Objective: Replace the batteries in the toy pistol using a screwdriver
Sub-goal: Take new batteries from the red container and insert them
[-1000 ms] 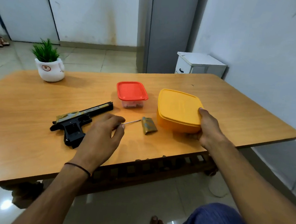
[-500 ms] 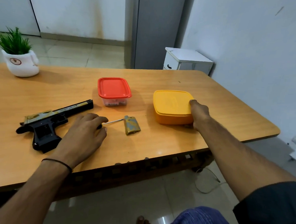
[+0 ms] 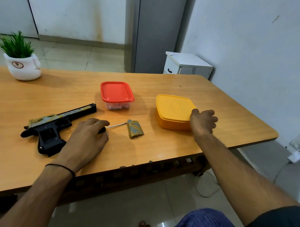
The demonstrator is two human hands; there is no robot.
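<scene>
Two boxes, one pistol, one screwdriver.

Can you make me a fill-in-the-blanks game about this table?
The left hand holds the ____ beside the toy pistol. The right hand grips a big container coloured ____. The small container has a ____ lid.
Missing words: screwdriver, yellow, red.

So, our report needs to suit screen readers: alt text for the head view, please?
At a wooden table, a person's left hand holds a screwdriver beside a toy pistol, while the right hand grips the yellow box. A loose battery cover and red-lidded box lie between.
</scene>
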